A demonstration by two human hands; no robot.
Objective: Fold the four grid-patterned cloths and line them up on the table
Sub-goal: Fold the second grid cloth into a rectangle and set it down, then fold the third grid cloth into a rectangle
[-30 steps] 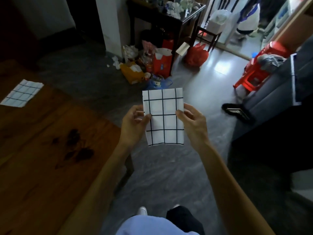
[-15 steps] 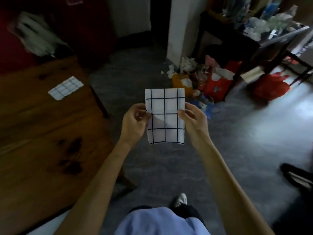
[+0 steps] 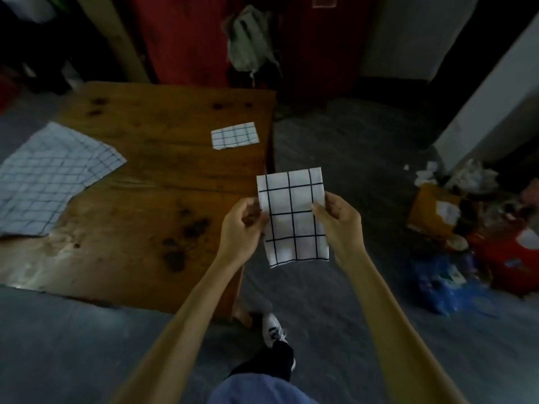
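- A small folded cloth [image 3: 294, 217] is pinched by the left hand [image 3: 240, 228] and the right hand [image 3: 338, 220].
- No words can be read on it.
- Another folded cloth [image 3: 235, 135] is laid on the table [image 3: 140, 205].

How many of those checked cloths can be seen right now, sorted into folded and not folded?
Folded, held in both hands: 1, the held cloth, left hand, right hand
Folded, on the table: 1, the small folded cloth
Unfolded, on the table: 1, the spread cloth
Total: 3
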